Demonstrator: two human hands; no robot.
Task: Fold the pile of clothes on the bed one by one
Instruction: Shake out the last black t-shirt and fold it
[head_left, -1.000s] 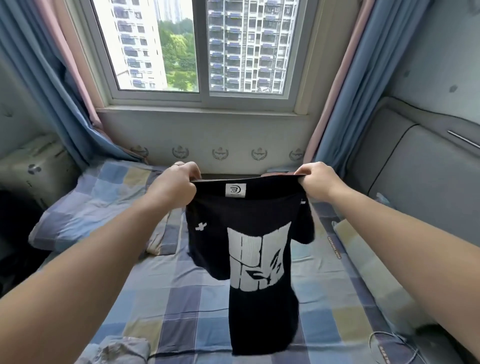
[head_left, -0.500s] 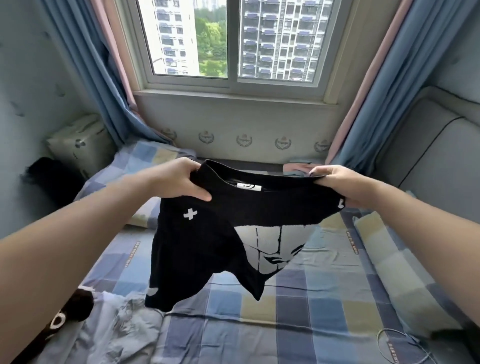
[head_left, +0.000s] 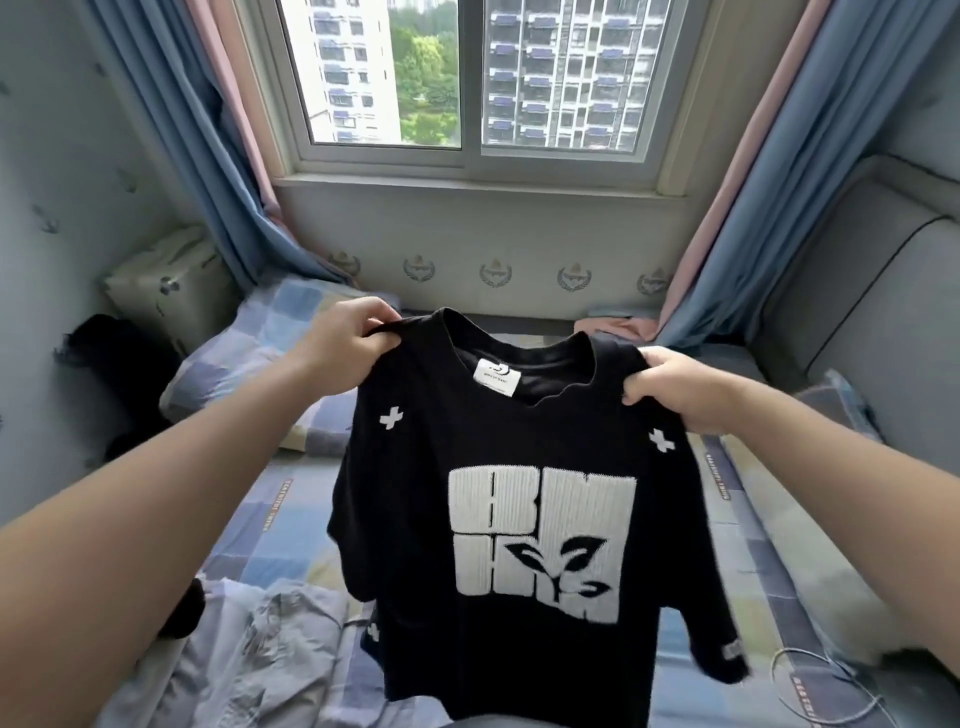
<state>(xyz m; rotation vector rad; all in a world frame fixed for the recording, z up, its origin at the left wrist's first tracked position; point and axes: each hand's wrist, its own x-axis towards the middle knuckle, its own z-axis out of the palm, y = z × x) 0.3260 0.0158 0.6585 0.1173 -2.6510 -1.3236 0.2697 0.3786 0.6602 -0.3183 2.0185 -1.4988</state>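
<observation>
A black T-shirt (head_left: 519, 457) with a white block print and small white crosses hangs spread out in the air above the bed, front facing me, collar up. My left hand (head_left: 348, 343) grips its left shoulder. My right hand (head_left: 670, 384) grips the right shoulder. The shirt's hem hangs down out of the bottom of the view. A crumpled grey garment (head_left: 270, 644) lies on the bed at the lower left, partly behind my left arm.
The bed (head_left: 280, 525) has a blue, grey and yellow checked sheet, with a matching pillow (head_left: 270, 338) at the far left. A grey padded headboard (head_left: 852, 322) stands on the right. A thin cable (head_left: 810, 680) lies at the lower right. Curtains flank the window ahead.
Both hands shook the shirt out and spread it wide. It went from a bunched, tilted hang to flat and upright with the whole print showing.
</observation>
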